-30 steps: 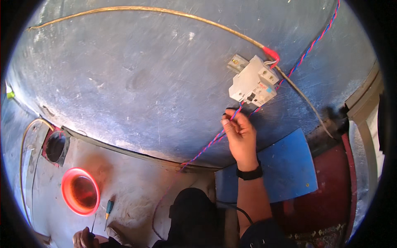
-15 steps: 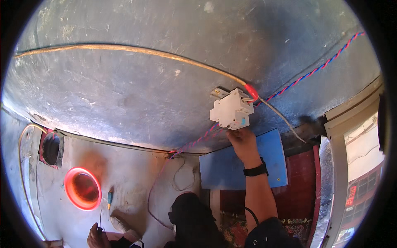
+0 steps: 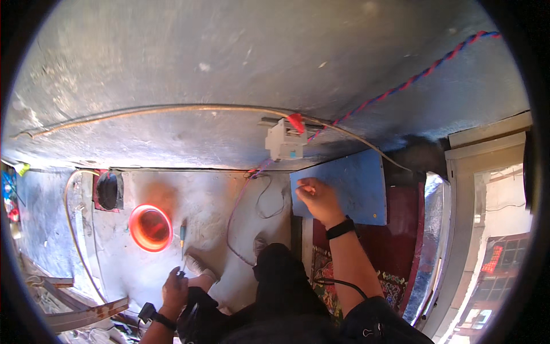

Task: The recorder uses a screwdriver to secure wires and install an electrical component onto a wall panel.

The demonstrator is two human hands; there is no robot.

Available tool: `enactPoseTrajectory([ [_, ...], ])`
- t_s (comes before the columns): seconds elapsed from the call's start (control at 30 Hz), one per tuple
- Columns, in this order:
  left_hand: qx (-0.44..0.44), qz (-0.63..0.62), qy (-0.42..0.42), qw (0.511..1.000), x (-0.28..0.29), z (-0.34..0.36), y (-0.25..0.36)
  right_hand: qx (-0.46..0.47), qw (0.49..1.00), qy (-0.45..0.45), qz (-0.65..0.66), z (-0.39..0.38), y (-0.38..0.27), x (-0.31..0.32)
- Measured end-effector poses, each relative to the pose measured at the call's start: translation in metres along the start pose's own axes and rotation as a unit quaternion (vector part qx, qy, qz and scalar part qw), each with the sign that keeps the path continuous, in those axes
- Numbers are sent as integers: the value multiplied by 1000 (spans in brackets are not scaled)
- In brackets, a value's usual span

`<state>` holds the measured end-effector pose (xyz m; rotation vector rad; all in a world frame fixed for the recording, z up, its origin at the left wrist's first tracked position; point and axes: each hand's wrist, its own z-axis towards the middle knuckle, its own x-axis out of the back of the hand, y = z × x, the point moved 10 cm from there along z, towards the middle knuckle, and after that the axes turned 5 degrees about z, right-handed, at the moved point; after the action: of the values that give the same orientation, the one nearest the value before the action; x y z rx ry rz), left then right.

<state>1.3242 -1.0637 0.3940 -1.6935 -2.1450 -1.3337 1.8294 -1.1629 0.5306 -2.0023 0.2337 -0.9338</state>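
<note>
My right hand [image 3: 321,200] is in front of a blue board [image 3: 361,183], its fingers curled together; whatever may be in them is too hidden to tell. Up and to its left, apart from the hand, a white circuit breaker [image 3: 284,140] sits on a short rail on the grey wall. Red tape [image 3: 296,122] wraps the end of a tan cable [image 3: 189,108] at its top. Red-and-blue twisted wires [image 3: 404,86] run by it. Low on the left, my left hand [image 3: 173,291] grips a screwdriver [image 3: 183,273] by its dark handle, the thin shaft pointing up.
On the pale floor stand a red bucket [image 3: 134,226] and, beside it, another screwdriver [image 3: 183,232]. A thin loose wire [image 3: 260,203] curls near the wall's foot. A patterned rug [image 3: 322,272] lies below the board. At right is a window frame [image 3: 458,229]; metal bars [image 3: 86,315] fill the lower left.
My right hand has come away from the breaker's underside and moved down and left. The view has tilted and shifted, showing more of the left side. My left hand still holds the screwdriver.
</note>
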Motion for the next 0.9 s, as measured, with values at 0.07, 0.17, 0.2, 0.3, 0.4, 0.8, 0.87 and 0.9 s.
enactPoseTrajectory([
  [0.07,-25,-18,-10,999,6,-11,28,-28,999,-8,30,-19,21,0],
  [0.17,-20,-32,-32,999,22,-32,63,-85,994,-65,19,-55,23,-9],
  [0.2,-18,-40,-34,998,29,-42,77,-86,994,-62,26,-66,18,-6],
  [0.3,-25,-11,-39,999,52,-71,121,-97,993,-68,-27,-104,53,-3],
  [0.4,-68,47,-1,997,80,-94,135,-99,988,-85,-79,-140,22,1],
  [0.8,-221,170,-93,956,145,-96,143,-232,968,65,-65,-315,47,-4],
  [0.87,-243,192,-95,946,147,-95,143,-228,968,90,-54,-353,61,-15],
  [0.9,-266,191,-106,939,146,-96,142,-263,961,84,-25,-371,72,-25],
])
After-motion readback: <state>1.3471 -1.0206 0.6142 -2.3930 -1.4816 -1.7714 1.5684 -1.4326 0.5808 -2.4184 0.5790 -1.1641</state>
